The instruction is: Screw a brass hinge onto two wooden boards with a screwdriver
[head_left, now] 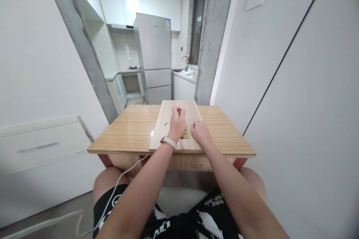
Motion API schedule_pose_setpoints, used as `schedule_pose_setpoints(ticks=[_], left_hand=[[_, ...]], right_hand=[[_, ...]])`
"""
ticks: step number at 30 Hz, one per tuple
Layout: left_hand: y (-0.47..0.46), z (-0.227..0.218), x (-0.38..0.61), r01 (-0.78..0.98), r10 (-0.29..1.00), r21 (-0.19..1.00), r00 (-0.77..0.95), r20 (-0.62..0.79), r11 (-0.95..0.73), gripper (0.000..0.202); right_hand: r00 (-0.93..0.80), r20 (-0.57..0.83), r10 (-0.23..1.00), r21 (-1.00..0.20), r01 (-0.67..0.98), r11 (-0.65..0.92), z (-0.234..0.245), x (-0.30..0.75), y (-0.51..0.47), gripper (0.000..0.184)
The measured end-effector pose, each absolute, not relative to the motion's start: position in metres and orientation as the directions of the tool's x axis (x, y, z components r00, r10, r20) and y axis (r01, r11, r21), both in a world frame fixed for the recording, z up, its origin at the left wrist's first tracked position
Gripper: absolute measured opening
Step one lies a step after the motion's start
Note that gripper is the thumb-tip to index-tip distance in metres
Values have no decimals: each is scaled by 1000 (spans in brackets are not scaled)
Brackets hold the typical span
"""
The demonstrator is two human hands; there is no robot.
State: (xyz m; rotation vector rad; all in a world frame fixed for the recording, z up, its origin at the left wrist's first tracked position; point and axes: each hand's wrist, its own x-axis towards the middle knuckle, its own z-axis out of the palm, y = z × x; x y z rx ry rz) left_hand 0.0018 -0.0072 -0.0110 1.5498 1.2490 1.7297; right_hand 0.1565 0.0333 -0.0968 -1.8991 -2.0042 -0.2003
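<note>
Two pale wooden boards [165,136] lie side by side on the table, with a seam between them. My left hand [176,125], with a pale-banded watch on its wrist, is closed around a short screwdriver [178,112] over the boards; only part of its red, yellow and black handle shows. Just below that hand a brass hinge [185,133] lies by the seam, partly covered by the hand. My right hand [200,131] rests on the right board as a fist, right of the hinge; whatever its fingers hold is hidden. A small screw [165,124] lies on the left board.
The striped wooden table [131,127] has a drawer with a handle [196,165] at its front. A white cable [120,179] runs from the table edge past my left leg. White walls stand on both sides, and a fridge [155,44] stands beyond the table.
</note>
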Motion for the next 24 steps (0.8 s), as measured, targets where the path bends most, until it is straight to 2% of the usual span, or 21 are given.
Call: schedule_pose_setpoints(ticks=[3,6,14,21,24], left_hand=[[-5,-10,8,197,836,884,-289,466,-424,32],[-3,-9,14,209,819,885,-339,464,-415,43],[4,-10,13,259,775,861,-376,507,-437,42],[5,-11,12,201,820,863,-271,504,-464,43],[6,-8,10,133,853,889,-248,458,-439,41]], right_hand=[[-24,368,929,-145,986,82,-97,156,33,33],[-14,366,930,-144,987,71,-98,156,33,33],[-12,350,937,-151,986,69,-94,155,31,33],[-7,358,934,-165,984,71,-93,155,30,33],[-10,356,934,-167,983,74,-93,155,30,34]])
